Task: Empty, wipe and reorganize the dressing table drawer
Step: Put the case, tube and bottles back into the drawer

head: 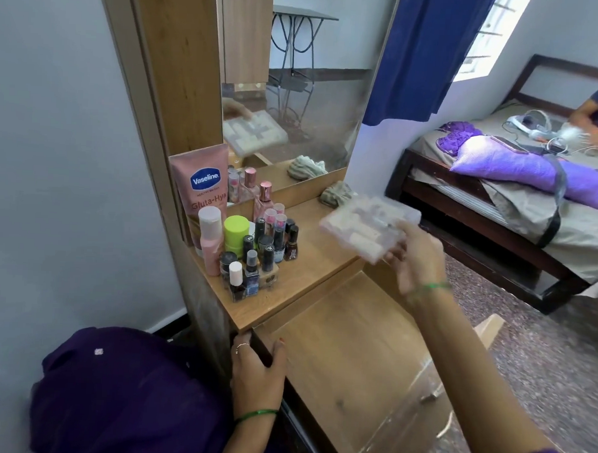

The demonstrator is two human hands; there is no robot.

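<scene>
The wooden drawer [346, 358] of the dressing table stands pulled out, and its inside is bare wood. My left hand [257, 365] grips the drawer's left edge, thumb inside. My right hand [416, 255] holds a clear plastic compartment box [366, 226] with pale contents, lifted and blurred, just above the tabletop [309, 261]. A crumpled greyish cloth [336, 193] lies on the tabletop by the mirror.
A pink Vaseline tube [203, 188], a green-capped jar [236, 231] and several nail polish bottles [265, 249] crowd the tabletop's left end. The mirror [296, 89] rises behind. To the right stands a bed [518, 201] where another person sits.
</scene>
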